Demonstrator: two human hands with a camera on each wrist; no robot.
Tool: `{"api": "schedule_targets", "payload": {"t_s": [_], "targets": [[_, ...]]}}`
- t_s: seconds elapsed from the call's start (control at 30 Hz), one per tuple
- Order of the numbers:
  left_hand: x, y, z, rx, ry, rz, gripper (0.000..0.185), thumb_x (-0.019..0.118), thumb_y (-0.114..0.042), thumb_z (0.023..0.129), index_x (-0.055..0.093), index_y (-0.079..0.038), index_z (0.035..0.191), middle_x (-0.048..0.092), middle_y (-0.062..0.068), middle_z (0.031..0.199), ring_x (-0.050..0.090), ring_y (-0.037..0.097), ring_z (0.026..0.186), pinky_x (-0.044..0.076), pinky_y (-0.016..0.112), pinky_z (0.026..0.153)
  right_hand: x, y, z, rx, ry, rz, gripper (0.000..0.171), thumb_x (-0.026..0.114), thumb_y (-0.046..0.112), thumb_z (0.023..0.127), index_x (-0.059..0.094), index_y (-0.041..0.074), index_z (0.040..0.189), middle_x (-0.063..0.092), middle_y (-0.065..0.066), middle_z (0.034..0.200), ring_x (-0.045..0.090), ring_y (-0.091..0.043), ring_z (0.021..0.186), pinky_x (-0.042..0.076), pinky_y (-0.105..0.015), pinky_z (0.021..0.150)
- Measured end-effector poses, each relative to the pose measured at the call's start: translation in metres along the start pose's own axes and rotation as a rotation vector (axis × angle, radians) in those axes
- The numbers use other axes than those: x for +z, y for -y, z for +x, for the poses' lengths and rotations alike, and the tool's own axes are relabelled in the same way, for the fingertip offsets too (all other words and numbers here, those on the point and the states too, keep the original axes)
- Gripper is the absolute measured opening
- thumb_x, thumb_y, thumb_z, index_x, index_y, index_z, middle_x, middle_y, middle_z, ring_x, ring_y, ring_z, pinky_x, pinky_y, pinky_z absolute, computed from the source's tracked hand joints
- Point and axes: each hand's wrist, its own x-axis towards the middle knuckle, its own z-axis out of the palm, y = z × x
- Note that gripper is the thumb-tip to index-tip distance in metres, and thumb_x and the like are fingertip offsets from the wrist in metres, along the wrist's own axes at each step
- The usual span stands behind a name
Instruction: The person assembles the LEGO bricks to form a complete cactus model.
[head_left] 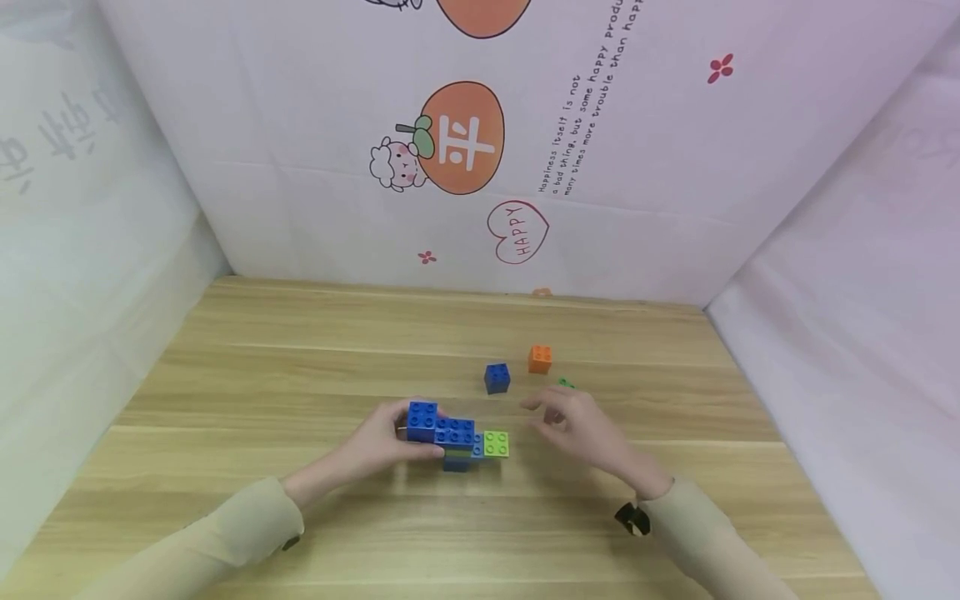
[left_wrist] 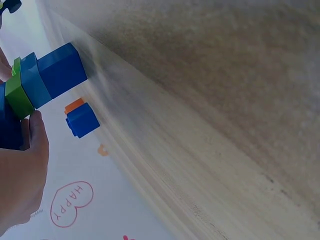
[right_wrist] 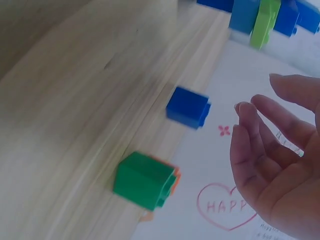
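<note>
A pale wood-grain counter (head_left: 300, 500) sits inside a booth of white cloth walls; the back cloth carries a printed orange persimmon with a small sheep beside it (head_left: 459, 137), slanted lines of text and a red outlined heart reading HAPPY (head_left: 517, 232).

Near the middle of the counter the person's left hand (head_left: 386, 442) grips a built-up cluster of plastic studded bricks (head_left: 457, 439): dark blue bricks at its left and centre, a lighter blue piece lower down, and a lime-green square brick at its right end. The fingers curl round the left end of the cluster, the thumb on the near side, so the grip is clamped on the blue bricks. In the left wrist view the cluster juts out past the thumb, with the green layer sandwiched between blue ones.

The right hand (head_left: 581, 429) hovers just right of the cluster, not touching it; its fingers are spread and loosely bent, the grip apart and holding nothing.

Behind the hands lie three loose pieces: a small dark blue cube brick (head_left: 497, 377), an orange cube brick (head_left: 540, 359) just right of it, and a green cube brick (head_left: 566, 383) mostly hidden behind the right hand's fingers, plainer in the right wrist view (right_wrist: 144, 181).
</note>
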Motion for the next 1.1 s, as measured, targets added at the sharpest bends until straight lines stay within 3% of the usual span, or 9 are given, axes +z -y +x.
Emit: {"api": "schedule_targets", "payload": {"t_s": [0.27,0.53,0.87,1.1], "targets": [[0.000,0.002,0.000,-0.011,-0.004,-0.004,0.051,0.082,-0.019,0.080,0.063,-0.003,0.125,0.070,0.019,0.120,0.069,0.028,0.107,0.058,0.020,0.088,-0.007,-0.025,-0.002,0.115,-0.058,0.006,0.024,0.074,0.002,0.084,0.070,0.003,0.108,0.073,-0.015,0.099,0.069,-0.024,0.083,0.063,-0.037,0.070],[0.000,0.001,-0.001,-0.013,-0.006,-0.002,0.050,0.082,-0.019,0.081,0.063,-0.003,0.124,0.070,0.018,0.119,0.069,0.027,0.107,0.056,0.015,0.085,-0.010,-0.044,-0.003,0.283,-0.041,-0.003,0.030,0.075,0.009,0.086,0.068,0.002,0.115,0.071,-0.015,0.109,0.068,-0.031,0.097,0.061,-0.048,0.084],[0.001,0.001,-0.001,0.002,-0.012,-0.011,0.049,0.082,-0.018,0.080,0.063,-0.002,0.123,0.071,0.018,0.118,0.069,0.028,0.107,0.056,0.014,0.085,-0.009,-0.057,-0.005,0.310,-0.042,-0.030,0.032,0.075,0.009,0.086,0.066,-0.002,0.115,0.070,-0.020,0.114,0.066,-0.037,0.102,0.061,-0.049,0.084],[0.001,0.000,-0.002,0.007,-0.011,-0.011,0.049,0.082,-0.018,0.081,0.063,-0.002,0.123,0.070,0.018,0.119,0.069,0.028,0.108,0.056,0.015,0.086,-0.009,-0.060,-0.005,0.326,-0.020,-0.042,0.036,0.075,0.011,0.085,0.065,-0.002,0.117,0.069,-0.020,0.112,0.067,-0.035,0.098,0.061,-0.046,0.082]]}}
